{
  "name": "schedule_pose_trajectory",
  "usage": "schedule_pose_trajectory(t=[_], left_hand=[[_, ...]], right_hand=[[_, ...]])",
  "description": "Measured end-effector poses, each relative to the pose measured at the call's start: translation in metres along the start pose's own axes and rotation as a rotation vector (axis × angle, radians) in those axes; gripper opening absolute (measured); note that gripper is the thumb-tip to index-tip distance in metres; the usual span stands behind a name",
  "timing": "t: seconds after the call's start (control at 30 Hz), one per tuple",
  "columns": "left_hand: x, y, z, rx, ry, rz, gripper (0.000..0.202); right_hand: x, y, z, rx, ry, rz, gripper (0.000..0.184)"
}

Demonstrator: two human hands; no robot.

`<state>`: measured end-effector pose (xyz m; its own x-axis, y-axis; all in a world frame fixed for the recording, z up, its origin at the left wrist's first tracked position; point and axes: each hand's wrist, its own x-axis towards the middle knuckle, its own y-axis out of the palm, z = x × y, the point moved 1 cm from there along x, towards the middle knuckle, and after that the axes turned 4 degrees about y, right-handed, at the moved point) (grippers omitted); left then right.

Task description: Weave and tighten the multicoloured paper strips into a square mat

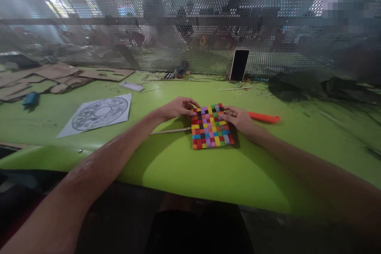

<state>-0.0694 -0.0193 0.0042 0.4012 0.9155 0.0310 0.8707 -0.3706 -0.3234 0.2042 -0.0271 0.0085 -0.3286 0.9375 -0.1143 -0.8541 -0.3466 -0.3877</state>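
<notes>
A small square mat [212, 127] woven from many coloured strips lies flat on the green table [208, 170]. My left hand [178, 108] rests at the mat's far left corner, fingers curled and pinching its top edge. My right hand [237, 119] lies on the mat's right edge, fingertips pressed together on the strips near the top. A thin pale stick [171, 131] lies on the table under my left wrist, pointing at the mat's left side. An orange tool handle [264, 118] pokes out from behind my right hand.
A printed sheet with a round grey pattern [99, 113] lies to the left. Cardboard pieces [56, 75] and a blue object [30, 99] sit far left. A dark phone [239, 64] leans on the perforated screen [190, 20] at the back. Small scraps lie near it.
</notes>
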Motion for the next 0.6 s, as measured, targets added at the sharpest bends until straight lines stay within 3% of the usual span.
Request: schedule_pose_trajectory(t=[0.3,0.6], left_hand=[[-0.001,0.000,-0.001,-0.019,0.018,0.049,0.042],[-0.007,0.002,-0.009,-0.035,-0.087,0.069,0.053]], right_hand=[[0.005,0.000,-0.008,0.055,0.000,0.003,0.012],[0.008,-0.001,-0.012,0.027,-0.019,-0.077,0.014]])
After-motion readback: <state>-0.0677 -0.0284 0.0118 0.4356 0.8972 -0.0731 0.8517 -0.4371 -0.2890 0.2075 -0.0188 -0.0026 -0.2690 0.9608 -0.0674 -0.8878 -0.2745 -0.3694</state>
